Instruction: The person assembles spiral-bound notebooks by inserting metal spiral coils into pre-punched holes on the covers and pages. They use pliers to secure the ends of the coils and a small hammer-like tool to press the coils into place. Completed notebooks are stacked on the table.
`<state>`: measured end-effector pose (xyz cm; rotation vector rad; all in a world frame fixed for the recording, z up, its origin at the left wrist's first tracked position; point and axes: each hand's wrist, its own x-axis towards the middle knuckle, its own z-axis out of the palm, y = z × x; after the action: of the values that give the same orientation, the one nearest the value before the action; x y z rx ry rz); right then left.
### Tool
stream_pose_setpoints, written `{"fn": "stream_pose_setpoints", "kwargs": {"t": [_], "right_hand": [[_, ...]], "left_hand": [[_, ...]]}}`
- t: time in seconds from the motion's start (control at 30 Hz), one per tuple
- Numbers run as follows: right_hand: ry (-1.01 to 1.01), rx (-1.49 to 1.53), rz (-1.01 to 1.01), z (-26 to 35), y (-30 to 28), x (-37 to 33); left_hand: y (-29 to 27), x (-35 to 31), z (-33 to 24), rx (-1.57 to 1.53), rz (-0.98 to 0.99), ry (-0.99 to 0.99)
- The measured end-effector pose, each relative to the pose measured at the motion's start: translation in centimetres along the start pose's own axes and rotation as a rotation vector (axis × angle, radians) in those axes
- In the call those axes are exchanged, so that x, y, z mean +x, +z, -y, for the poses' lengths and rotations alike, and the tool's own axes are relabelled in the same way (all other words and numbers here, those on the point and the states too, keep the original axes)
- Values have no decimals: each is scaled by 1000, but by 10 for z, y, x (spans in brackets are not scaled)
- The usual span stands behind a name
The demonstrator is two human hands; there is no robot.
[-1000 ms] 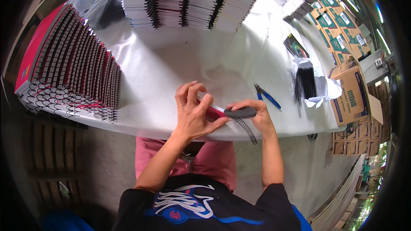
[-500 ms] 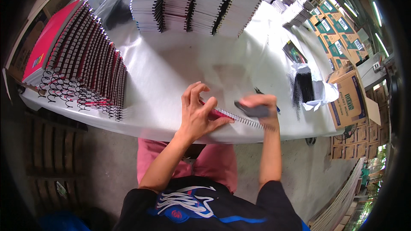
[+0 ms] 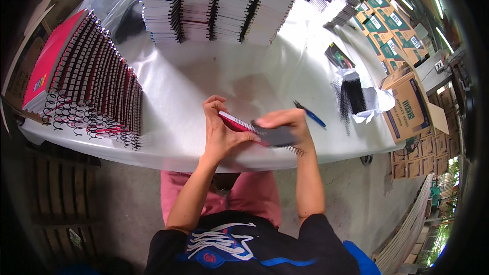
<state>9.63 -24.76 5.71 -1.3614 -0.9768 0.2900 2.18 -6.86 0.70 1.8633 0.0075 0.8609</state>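
My left hand (image 3: 218, 133) grips a small red notebook (image 3: 230, 124) near the front edge of the table, its spine edge facing up. A thin wire coil (image 3: 294, 149) runs along that edge and sticks out past its right end. In my right hand (image 3: 291, 120) is a dark grey pad (image 3: 277, 137), slightly blurred, lying over the coil and hiding part of it. Pliers with blue handles (image 3: 315, 117) lie on the table just right of my right hand.
Red spiral notebooks (image 3: 91, 81) stand stacked at the left. Tall stacks of white-paged, black-coiled notebooks (image 3: 196, 10) fill the far side. Black coils (image 3: 353, 97) lie in white wrapping at the right, beside a cardboard box (image 3: 407, 109). More cartons (image 3: 389, 30) are piled beyond.
My right hand has moved left with the grey pad, from above the coil's free end onto the notebook's edge. Less of the coil sticks out. The pliers now show fully.
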Motion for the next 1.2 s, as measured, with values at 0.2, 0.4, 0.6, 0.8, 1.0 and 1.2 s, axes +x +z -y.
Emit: {"fn": "stream_pose_setpoints", "kwargs": {"t": [0.2, 0.4, 0.6, 0.8, 1.0, 1.2], "right_hand": [[78, -10, -19, 2, 10, 14], [145, -336, -143, 13, 15, 25], [540, -1348, -392, 11, -38, -23], [453, -1500, -386, -5, -33, -97], [198, -736, -567, 77, 53, -52], [115, -1097, -332, 105, 107, -31]], "left_hand": [[2, -4, 5, -44, 67, -106], [-2, -2, 3, -59, 85, -76], [-7, -5, -1, -673, 49, -265], [-9, -9, -18, -652, -161, -260], [-21, -17, -25, -417, -272, -95], [-33, -17, -39, -526, -265, -207]]}}
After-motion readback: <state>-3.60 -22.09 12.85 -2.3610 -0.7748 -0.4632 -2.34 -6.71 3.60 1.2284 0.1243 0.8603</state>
